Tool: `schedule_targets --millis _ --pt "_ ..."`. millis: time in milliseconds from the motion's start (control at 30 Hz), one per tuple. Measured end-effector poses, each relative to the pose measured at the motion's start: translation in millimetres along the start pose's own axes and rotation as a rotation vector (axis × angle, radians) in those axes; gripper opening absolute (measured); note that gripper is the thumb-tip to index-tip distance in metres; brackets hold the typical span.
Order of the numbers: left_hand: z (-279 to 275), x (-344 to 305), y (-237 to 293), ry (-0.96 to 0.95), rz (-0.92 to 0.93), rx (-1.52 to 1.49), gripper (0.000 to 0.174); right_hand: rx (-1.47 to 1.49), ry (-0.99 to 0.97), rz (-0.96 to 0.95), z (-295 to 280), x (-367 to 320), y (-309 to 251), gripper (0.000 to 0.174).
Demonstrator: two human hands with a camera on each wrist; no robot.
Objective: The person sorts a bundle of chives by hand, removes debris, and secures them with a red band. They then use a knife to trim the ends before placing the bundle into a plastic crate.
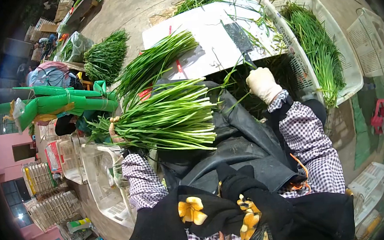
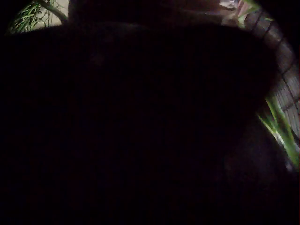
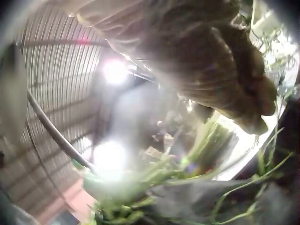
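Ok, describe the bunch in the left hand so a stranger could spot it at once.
In the head view, find the big white board, then drop to the black cover over the person's lap. At the cover's upper left, the left hand grips a thick bunch of long green stalks, pale ends pointing right. It is held, while the similar bunch above lies on the board.
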State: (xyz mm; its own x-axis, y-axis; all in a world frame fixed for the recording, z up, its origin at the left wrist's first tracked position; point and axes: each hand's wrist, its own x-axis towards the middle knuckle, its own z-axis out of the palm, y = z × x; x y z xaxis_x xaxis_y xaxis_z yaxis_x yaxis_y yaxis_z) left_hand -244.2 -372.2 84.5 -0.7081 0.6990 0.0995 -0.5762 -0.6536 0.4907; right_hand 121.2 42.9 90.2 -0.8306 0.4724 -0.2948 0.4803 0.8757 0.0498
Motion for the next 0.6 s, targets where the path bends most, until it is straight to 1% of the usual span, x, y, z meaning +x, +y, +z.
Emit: schedule_targets --millis 33,67,100,133,167,200,233,267,300,333,367,433,467,500,533,600 --pt "-19.8 0.6 7.3 0.042 -0.03 -0.002 0.017 0.211 0.078 -0.078 -10.8 -5.9 -7.5 0.019" --pt "-24.3 0.9 9.8 0.086 -0.058 -0.003 0.017 0.422 0.156 -0.159 -18.6 -8.5 -18.2 0.022" --pt "-30.3 -0.4 8.2 0.115 -0.014 0.012 0.018 0.773 0.185 -0.259 -14.4 -1.3 -32.4 0.026" --pt "-39.5 0.5 9.7 0.124 0.011 0.058 0.019 1.272 0.065 -0.286 -20.1 -2.9 -52.5 0.028" --pt "-33.6 0.8 6.7 0.114 -0.011 0.023 0.019 1.634 -0.083 -0.31 -22.8 -1.4 -70.1 0.033" --pt "-27.6 1.8 3.4 0.102 -0.035 -0.011 0.018 1.867 -0.262 -0.312 -26.1 -2.8 -81.5 0.03" --pt "-40.2 5.3 7.9 0.093 -0.016 0.012 0.018 2.031 -0.295 -0.294 -22.9 -1.2 -96.9 0.029" --pt "-30.3 10.0 4.5 0.083 0.002 0.033 0.018 2.193 -0.33 -0.272 -20.2 0.9 -109.5 0.027" --pt "-21.7 3.8 -4.7 0.12 0.109 0.048 0.019 2.219 -0.384 -0.249 -18.0 3.7 -116.3 0.025" --pt "-9.2 2.6 -5.9 0.072 0.067 0.031 0.02 2.243 -0.44 -0.225 -18.2 5.0 -120.4 0.022" --pt "-1.8 0.8 -6.0 0.064 0.068 0.039 0.02 2.161 -0.359 -0.199 -21.4 2.5 -121.2 0.021" --pt "13.7 -0.9 -8.3 0.026 0.052 0.04 0.021 2.121 -0.377 -0.204 -25.4 -2.4 -119.0 0.022" --pt "13.7 -1.5 -11.9 0.029 0.054 0.039 0.021 2.081 -0.392 -0.211 -25.8 -4.1 -118.6 0.023" --pt "15.6 -1.4 -15.3 0.049 0.082 0.003 0.02 2.121 -0.441 -0.218 -17.1 -1.4 -122.3 0.024" --pt "11.8 -1.3 -15.0 0.068 0.111 -0.031 0.02 2.093 -0.447 -0.272 -22.7 -6.2 -119.3 0.027" --pt "-4.5 1.9 -6.3 0.05 0.103 -0.011 0.02 2.068 -0.427 -0.286 -30.2 -13.8 -114.7 0.03"
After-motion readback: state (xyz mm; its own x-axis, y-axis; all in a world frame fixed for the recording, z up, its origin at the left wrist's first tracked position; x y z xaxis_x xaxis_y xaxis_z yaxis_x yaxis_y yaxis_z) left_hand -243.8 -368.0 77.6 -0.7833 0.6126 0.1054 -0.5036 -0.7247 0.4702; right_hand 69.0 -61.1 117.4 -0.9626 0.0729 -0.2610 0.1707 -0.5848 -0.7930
